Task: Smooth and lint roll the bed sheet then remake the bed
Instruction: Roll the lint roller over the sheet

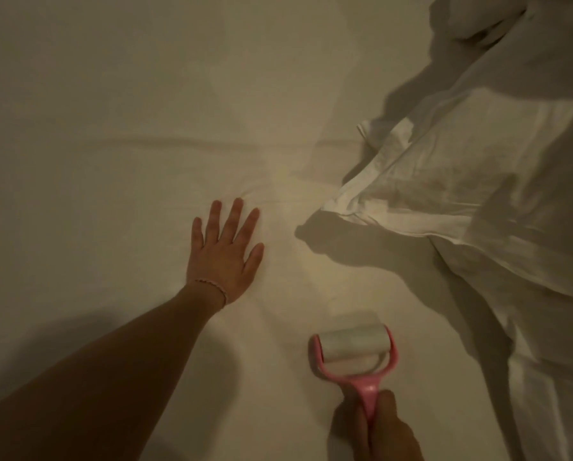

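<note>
A white bed sheet (112, 128) fills the view, with a long crease across its middle and small wrinkles just beyond my fingertips. My left hand (225, 254) lies flat on it, fingers straight and spread, a thin bracelet at the wrist. At the bottom my right hand (375, 427) grips the pink handle of a lint roller (353, 357). Its white roll rests on the sheet, to the right of and nearer than my left hand.
A white duvet (478, 201) lies pushed back in a rumpled heap along the right side, its folded edge reaching toward the middle and casting a dark shadow on the sheet. The light is dim and yellowish.
</note>
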Motion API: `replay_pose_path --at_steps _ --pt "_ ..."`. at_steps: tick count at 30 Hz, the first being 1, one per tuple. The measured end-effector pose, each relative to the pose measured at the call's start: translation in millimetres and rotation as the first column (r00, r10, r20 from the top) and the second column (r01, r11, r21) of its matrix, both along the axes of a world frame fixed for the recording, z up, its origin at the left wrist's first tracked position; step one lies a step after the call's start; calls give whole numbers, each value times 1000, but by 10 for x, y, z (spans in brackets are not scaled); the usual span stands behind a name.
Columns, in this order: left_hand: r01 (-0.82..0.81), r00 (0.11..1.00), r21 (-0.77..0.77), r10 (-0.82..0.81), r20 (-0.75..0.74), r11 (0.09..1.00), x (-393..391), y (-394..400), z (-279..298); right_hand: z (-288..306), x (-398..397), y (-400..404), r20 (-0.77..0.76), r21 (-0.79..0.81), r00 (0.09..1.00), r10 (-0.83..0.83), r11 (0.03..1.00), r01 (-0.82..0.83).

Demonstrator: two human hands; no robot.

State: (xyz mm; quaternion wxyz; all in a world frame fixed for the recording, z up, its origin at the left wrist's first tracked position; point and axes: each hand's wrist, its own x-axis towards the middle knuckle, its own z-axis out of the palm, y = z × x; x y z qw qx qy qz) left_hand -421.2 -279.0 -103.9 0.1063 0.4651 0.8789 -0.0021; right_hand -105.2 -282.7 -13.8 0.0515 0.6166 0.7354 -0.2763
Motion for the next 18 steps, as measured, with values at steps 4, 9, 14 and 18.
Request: replay_pose_path --at_steps 4,9,14,18 --pt "0 1000 17 0 -3 1000 1 1 -12 -62 -410 506 65 -130 991 114 986 -105" --pt "2 1000 20 -2 -13 1000 -7 13 -37 -166 -1072 1070 -12 26 975 220 975 -220" --pt "2 1000 21 -2 -16 1000 -7 12 -60 -174 -1223 1204 -74 40 968 240 971 -237" --pt "6 1000 20 -5 -19 1000 -5 7 -71 -78 -769 831 -6 -104 983 183 978 -183"
